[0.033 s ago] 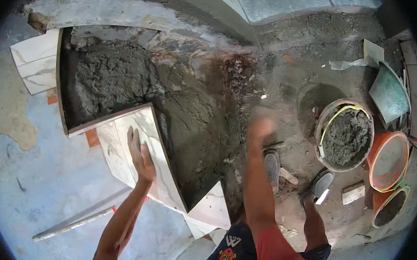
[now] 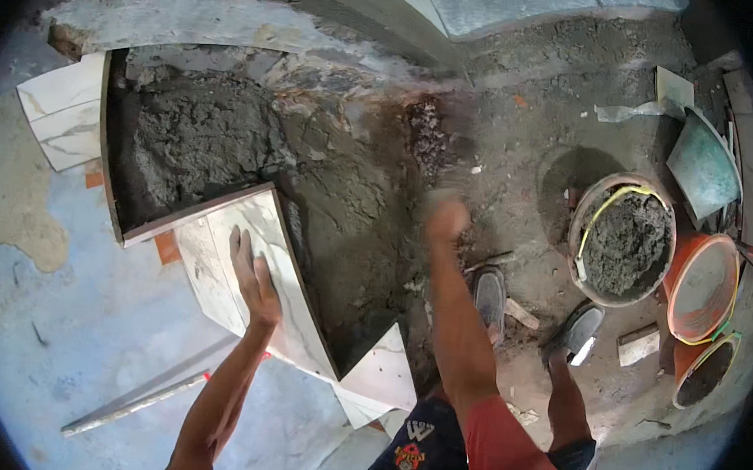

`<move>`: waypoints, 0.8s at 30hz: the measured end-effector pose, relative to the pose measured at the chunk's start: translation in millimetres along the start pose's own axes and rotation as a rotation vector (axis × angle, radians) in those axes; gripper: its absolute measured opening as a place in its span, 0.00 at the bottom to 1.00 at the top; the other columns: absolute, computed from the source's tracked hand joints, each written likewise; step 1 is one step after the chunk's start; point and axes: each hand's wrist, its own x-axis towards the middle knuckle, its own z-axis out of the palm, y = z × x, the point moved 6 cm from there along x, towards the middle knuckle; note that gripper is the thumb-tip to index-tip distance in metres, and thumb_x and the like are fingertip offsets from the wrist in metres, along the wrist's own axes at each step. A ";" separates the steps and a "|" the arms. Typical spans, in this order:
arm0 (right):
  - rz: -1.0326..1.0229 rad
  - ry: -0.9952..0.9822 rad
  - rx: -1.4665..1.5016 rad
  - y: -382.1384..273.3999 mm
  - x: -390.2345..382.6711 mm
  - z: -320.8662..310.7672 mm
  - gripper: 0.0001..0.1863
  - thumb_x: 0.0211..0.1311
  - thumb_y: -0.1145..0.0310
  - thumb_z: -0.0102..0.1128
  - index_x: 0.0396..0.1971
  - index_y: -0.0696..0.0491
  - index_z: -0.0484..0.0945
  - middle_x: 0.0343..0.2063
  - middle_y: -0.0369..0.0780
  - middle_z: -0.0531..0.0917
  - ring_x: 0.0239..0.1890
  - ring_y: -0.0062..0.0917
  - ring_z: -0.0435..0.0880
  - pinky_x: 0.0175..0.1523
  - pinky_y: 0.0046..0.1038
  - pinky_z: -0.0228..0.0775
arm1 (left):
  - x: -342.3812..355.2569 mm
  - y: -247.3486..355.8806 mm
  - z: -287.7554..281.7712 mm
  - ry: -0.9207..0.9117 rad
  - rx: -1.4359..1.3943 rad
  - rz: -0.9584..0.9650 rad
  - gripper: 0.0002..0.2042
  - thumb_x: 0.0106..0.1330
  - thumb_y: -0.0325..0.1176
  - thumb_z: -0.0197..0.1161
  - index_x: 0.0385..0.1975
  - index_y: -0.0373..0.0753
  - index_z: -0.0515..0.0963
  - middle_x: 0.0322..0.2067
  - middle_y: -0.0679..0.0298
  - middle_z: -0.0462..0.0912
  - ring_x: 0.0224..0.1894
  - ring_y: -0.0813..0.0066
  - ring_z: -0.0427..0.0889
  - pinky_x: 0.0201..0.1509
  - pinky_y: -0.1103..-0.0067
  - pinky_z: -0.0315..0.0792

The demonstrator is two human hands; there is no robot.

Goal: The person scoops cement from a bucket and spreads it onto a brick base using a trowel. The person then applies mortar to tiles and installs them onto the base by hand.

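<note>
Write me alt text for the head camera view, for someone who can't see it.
Seen from above, a person's left hand rests flat on a white marbled tile beside a bed of wet grey mortar, while the blurred right hand reaches over the mortar. A bucket of mortar and orange buckets stand to the right.

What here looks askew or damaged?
The marble-patterned tile under the left hand lies tilted, one edge propped on the wet mortar bed. Cut tile offcuts lie beside it. The right hand is motion-blurred.
</note>
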 end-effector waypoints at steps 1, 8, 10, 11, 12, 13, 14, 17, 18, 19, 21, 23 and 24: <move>-0.274 -0.337 -0.425 12.1 -43.6 36.8 0.08 0.57 0.68 0.49 0.26 0.53 0.77 0.18 0.39 0.77 0.19 0.31 0.75 0.27 0.32 0.68 | 2.6 1.4 3.2 0.002 0.001 -0.001 0.27 0.69 0.44 0.32 0.58 0.26 0.54 0.61 0.45 0.51 0.65 0.54 0.47 0.66 0.68 0.40; -0.102 -0.712 -0.330 -115.2 -141.8 -162.2 0.23 0.49 0.64 0.57 0.45 0.54 0.68 0.37 0.50 0.78 0.40 0.42 0.77 0.49 0.39 0.64 | -1.3 -61.3 -50.7 0.098 -0.094 -0.195 0.24 0.69 0.43 0.34 0.60 0.34 0.55 0.63 0.54 0.51 0.66 0.61 0.48 0.67 0.69 0.42; 0.187 -0.635 -0.650 -27.3 -127.0 -241.8 0.26 0.48 0.65 0.57 0.51 0.48 0.65 0.35 0.48 0.79 0.34 0.39 0.78 0.42 0.37 0.69 | 3.1 -55.9 -57.1 0.068 0.114 -0.062 0.24 0.70 0.42 0.34 0.59 0.34 0.55 0.62 0.53 0.52 0.65 0.59 0.48 0.67 0.68 0.43; 0.452 -0.825 -0.843 -2.2 -97.3 -277.5 0.31 0.48 0.65 0.57 0.55 0.48 0.60 0.36 0.47 0.78 0.29 0.37 0.79 0.35 0.39 0.70 | 3.3 -43.9 -64.4 0.061 0.179 0.050 0.24 0.70 0.42 0.33 0.59 0.33 0.55 0.62 0.51 0.52 0.65 0.58 0.48 0.67 0.67 0.44; 0.462 -0.626 -1.090 -29.0 -47.2 -304.8 0.18 0.52 0.62 0.52 0.41 0.57 0.71 0.22 0.47 0.78 0.25 0.40 0.79 0.28 0.40 0.70 | 5.3 -30.9 -62.4 0.063 0.239 0.163 0.24 0.70 0.42 0.33 0.59 0.32 0.55 0.61 0.49 0.52 0.65 0.56 0.48 0.66 0.66 0.44; 0.206 -0.582 -1.161 19.3 -17.7 -343.8 0.18 0.54 0.63 0.50 0.43 0.56 0.70 0.23 0.47 0.79 0.25 0.39 0.79 0.29 0.39 0.71 | 6.7 -23.1 -50.5 0.042 0.189 0.053 0.25 0.70 0.44 0.32 0.59 0.30 0.54 0.61 0.47 0.52 0.64 0.53 0.49 0.66 0.65 0.45; 0.205 -0.509 -1.274 53.3 18.7 -371.8 0.26 0.56 0.63 0.48 0.56 0.50 0.58 0.35 0.46 0.77 0.25 0.40 0.79 0.29 0.41 0.71 | 7.2 -19.1 -36.6 0.045 0.126 -0.034 0.27 0.69 0.46 0.32 0.58 0.29 0.55 0.61 0.46 0.52 0.64 0.53 0.49 0.65 0.65 0.46; 0.054 -0.487 -1.345 65.0 120.6 -346.8 0.19 0.57 0.69 0.44 0.49 0.56 0.63 0.33 0.47 0.79 0.29 0.39 0.80 0.31 0.37 0.74 | 3.9 -33.4 -26.8 0.028 0.113 0.034 0.29 0.68 0.49 0.32 0.59 0.30 0.55 0.61 0.47 0.51 0.64 0.54 0.49 0.65 0.65 0.45; 0.130 -0.559 -1.305 76.8 129.6 -330.4 0.17 0.57 0.70 0.43 0.48 0.57 0.64 0.33 0.47 0.79 0.30 0.39 0.81 0.32 0.37 0.75 | 2.1 -29.3 -29.2 0.017 0.121 0.023 0.29 0.68 0.49 0.32 0.59 0.30 0.55 0.61 0.47 0.51 0.64 0.54 0.49 0.65 0.65 0.45; 0.127 -0.565 -1.309 83.4 128.7 -317.0 0.17 0.57 0.70 0.43 0.48 0.57 0.64 0.33 0.47 0.79 0.30 0.39 0.81 0.32 0.37 0.75 | 6.7 -23.4 -31.0 0.038 0.088 -0.001 0.29 0.68 0.49 0.33 0.59 0.30 0.55 0.61 0.47 0.52 0.64 0.54 0.50 0.65 0.65 0.46; 0.190 -0.716 -1.241 100.1 116.2 -289.0 0.14 0.58 0.71 0.41 0.43 0.57 0.68 0.32 0.48 0.79 0.32 0.38 0.81 0.35 0.36 0.75 | 7.7 -25.9 -35.6 0.071 0.071 -0.031 0.30 0.67 0.51 0.34 0.59 0.30 0.55 0.60 0.47 0.52 0.64 0.55 0.50 0.65 0.65 0.46; 0.111 -0.769 -1.218 93.9 83.6 -297.0 0.13 0.58 0.71 0.40 0.41 0.57 0.69 0.32 0.47 0.80 0.33 0.38 0.81 0.35 0.36 0.75 | 8.0 -33.3 -42.0 0.070 0.105 -0.036 0.29 0.68 0.50 0.34 0.59 0.30 0.56 0.60 0.47 0.53 0.64 0.55 0.51 0.65 0.66 0.46; 0.037 -0.812 -1.190 85.4 65.0 -299.3 0.12 0.59 0.71 0.39 0.39 0.56 0.71 0.32 0.47 0.80 0.34 0.38 0.81 0.36 0.36 0.75 | 8.8 -33.3 -47.8 0.070 0.137 -0.031 0.29 0.68 0.50 0.34 0.58 0.30 0.56 0.60 0.47 0.53 0.64 0.55 0.51 0.65 0.66 0.46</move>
